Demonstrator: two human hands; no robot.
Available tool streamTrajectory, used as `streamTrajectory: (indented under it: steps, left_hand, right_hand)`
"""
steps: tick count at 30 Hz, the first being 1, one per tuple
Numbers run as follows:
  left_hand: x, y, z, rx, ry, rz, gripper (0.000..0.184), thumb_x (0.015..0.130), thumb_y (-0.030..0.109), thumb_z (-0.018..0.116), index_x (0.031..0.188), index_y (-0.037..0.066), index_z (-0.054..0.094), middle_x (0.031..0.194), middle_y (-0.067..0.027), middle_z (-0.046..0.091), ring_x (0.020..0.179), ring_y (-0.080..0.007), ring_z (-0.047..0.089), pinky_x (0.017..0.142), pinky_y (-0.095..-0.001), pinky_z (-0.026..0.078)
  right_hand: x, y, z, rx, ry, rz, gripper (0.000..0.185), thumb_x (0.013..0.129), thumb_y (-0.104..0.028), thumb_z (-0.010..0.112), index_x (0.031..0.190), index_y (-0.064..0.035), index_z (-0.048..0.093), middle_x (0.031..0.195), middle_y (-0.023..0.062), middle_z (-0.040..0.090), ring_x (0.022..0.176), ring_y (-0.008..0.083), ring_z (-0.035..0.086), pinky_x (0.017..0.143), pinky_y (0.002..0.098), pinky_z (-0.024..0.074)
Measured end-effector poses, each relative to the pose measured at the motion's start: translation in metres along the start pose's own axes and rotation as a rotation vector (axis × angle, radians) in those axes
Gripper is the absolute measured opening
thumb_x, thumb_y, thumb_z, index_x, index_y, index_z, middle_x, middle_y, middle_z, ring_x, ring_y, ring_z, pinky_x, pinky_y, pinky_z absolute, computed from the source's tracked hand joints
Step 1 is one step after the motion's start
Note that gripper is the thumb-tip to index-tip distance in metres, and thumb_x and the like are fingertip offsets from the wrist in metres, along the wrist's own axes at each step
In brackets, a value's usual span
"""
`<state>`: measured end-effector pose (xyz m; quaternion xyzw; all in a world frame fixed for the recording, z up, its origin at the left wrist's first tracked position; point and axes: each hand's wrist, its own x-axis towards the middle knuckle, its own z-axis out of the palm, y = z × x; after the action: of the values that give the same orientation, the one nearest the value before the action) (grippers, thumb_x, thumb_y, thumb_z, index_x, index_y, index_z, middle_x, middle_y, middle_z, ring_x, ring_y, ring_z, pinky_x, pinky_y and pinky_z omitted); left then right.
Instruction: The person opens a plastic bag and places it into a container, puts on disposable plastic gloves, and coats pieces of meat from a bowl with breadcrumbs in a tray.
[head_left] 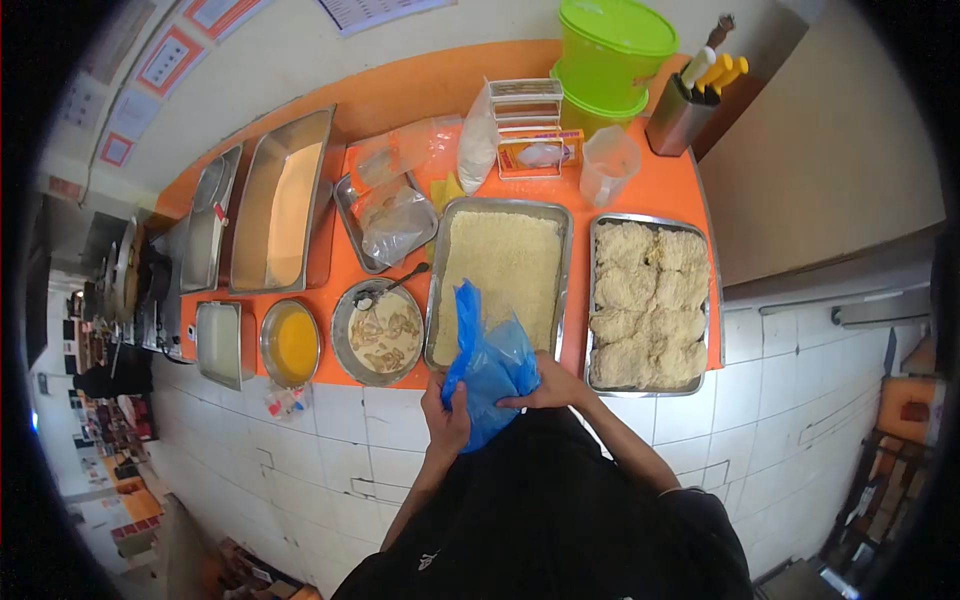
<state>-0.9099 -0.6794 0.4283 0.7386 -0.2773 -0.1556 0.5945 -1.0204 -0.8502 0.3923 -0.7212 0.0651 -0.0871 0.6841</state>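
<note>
A blue plastic bag [488, 370] is held between my two hands, over the near edge of the counter. My left hand [447, 418] grips its left side, and my right hand [548, 383] pinches its right side. Just beyond the bag lies a metal tray of pale breadcrumbs [503, 270]. To the left, a round metal bowl [345, 355] holds pieces in creamy batter, with a dark-handled spoon [392, 287] resting in it. On the right, a metal tray [592, 375] is filled with several crumb-coated pieces.
Left of the batter stand a bowl of yellow liquid [290, 343], a rectangular metal pan [220, 345] and a deep flour pan [290, 215]. Behind are a tray with plastic bags [390, 225], a clear jug [609, 165], green tubs [615, 45] and a knife block [676, 118].
</note>
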Motion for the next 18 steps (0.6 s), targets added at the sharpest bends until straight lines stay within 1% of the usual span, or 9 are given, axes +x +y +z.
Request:
streamTrajectory:
  steps: [4, 6, 7, 10, 13, 15, 16, 17, 18]
  left_hand:
    - [0.001, -0.002, -0.001, 0.009, 0.009, 0.091, 0.012, 0.093, 0.012, 0.054, 0.093, 0.000, 0.053, 0.071, -0.0041, 0.050, 0.063, -0.0098, 0.046, 0.055, -0.0278, 0.038]
    - [0.005, -0.003, 0.000, 0.035, 0.015, 0.149, 0.012, 0.093, 0.011, 0.054, 0.093, -0.001, 0.053, 0.072, -0.0058, 0.052, 0.064, -0.0112, 0.048, 0.057, -0.0277, 0.039]
    - [0.007, -0.005, -0.001, 0.023, 0.019, 0.157, 0.012, 0.093, 0.011, 0.054, 0.093, -0.001, 0.053, 0.072, -0.0058, 0.052, 0.064, -0.0112, 0.048, 0.057, -0.0277, 0.039]
    - [0.012, -0.007, -0.003, 0.001, -0.006, 0.231, 0.012, 0.092, 0.009, 0.053, 0.094, -0.002, 0.052, 0.074, -0.0073, 0.053, 0.063, -0.0132, 0.050, 0.059, -0.0285, 0.041]
    - [0.018, -0.004, -0.005, -0.075, -0.082, 0.158, 0.012, 0.093, 0.010, 0.052, 0.093, -0.002, 0.051, 0.080, -0.0100, 0.056, 0.065, -0.0161, 0.051, 0.061, -0.0306, 0.042]
    - [0.024, -0.007, -0.006, -0.052, -0.093, 0.289, 0.012, 0.093, 0.010, 0.053, 0.091, -0.001, 0.050, 0.086, -0.0137, 0.057, 0.069, -0.0206, 0.053, 0.062, -0.0331, 0.043]
    - [0.028, -0.008, -0.005, -0.067, -0.090, 0.326, 0.012, 0.093, 0.010, 0.053, 0.088, 0.000, 0.049, 0.089, -0.0164, 0.057, 0.072, -0.0236, 0.054, 0.063, -0.0343, 0.043]
    - [0.029, -0.009, -0.006, -0.080, -0.094, 0.330, 0.012, 0.093, 0.010, 0.053, 0.088, 0.000, 0.049, 0.089, -0.0164, 0.057, 0.072, -0.0236, 0.054, 0.063, -0.0343, 0.043]
    - [0.029, -0.010, -0.008, -0.071, -0.112, 0.310, 0.015, 0.092, 0.010, 0.052, 0.099, -0.002, 0.052, 0.090, -0.0126, 0.058, 0.075, -0.0186, 0.053, 0.067, -0.0308, 0.043]
  right_hand:
    - [0.005, 0.009, 0.002, -0.114, 0.031, -0.033, 0.058, 0.069, -0.018, 0.087, 0.117, -0.0004, 0.061, 0.110, 0.0116, 0.067, 0.099, 0.0190, 0.064, 0.090, 0.0341, 0.0499]
    - [0.009, 0.010, 0.000, -0.116, 0.032, 0.058, 0.069, 0.067, -0.028, 0.088, 0.122, 0.0002, 0.057, 0.118, 0.0173, 0.062, 0.109, 0.0307, 0.059, 0.096, 0.0390, 0.0468]
    - [0.012, 0.006, -0.002, -0.130, 0.032, 0.055, 0.069, 0.067, -0.028, 0.088, 0.122, 0.0002, 0.057, 0.118, 0.0173, 0.062, 0.109, 0.0307, 0.059, 0.096, 0.0390, 0.0468]
    - [0.013, -0.002, -0.008, 0.022, 0.016, 0.081, 0.067, 0.069, -0.030, 0.087, 0.121, -0.0001, 0.058, 0.114, 0.0142, 0.064, 0.104, 0.0255, 0.061, 0.094, 0.0366, 0.0473]
    - [0.007, 0.013, -0.016, 0.065, 0.033, 0.143, 0.062, 0.073, -0.034, 0.084, 0.119, 0.0006, 0.059, 0.111, 0.0095, 0.065, 0.100, 0.0201, 0.060, 0.092, 0.0339, 0.0473]
    - [0.006, 0.016, -0.018, 0.253, 0.141, 0.292, 0.057, 0.078, -0.036, 0.080, 0.117, 0.0015, 0.060, 0.109, 0.0061, 0.066, 0.098, 0.0171, 0.061, 0.090, 0.0329, 0.0477]
    - [0.008, 0.015, -0.017, 0.254, 0.164, 0.298, 0.060, 0.086, -0.040, 0.072, 0.125, 0.0030, 0.056, 0.114, 0.0059, 0.064, 0.102, 0.0157, 0.059, 0.092, 0.0321, 0.0464]
    - [0.010, 0.014, -0.017, 0.243, 0.172, 0.299, 0.060, 0.086, -0.040, 0.072, 0.125, 0.0030, 0.056, 0.114, 0.0059, 0.064, 0.102, 0.0157, 0.059, 0.092, 0.0321, 0.0464]
    - [0.015, 0.004, -0.015, 0.299, 0.212, 0.249, 0.063, 0.088, -0.041, 0.068, 0.129, 0.0035, 0.052, 0.119, 0.0076, 0.062, 0.107, 0.0162, 0.057, 0.095, 0.0318, 0.0442]
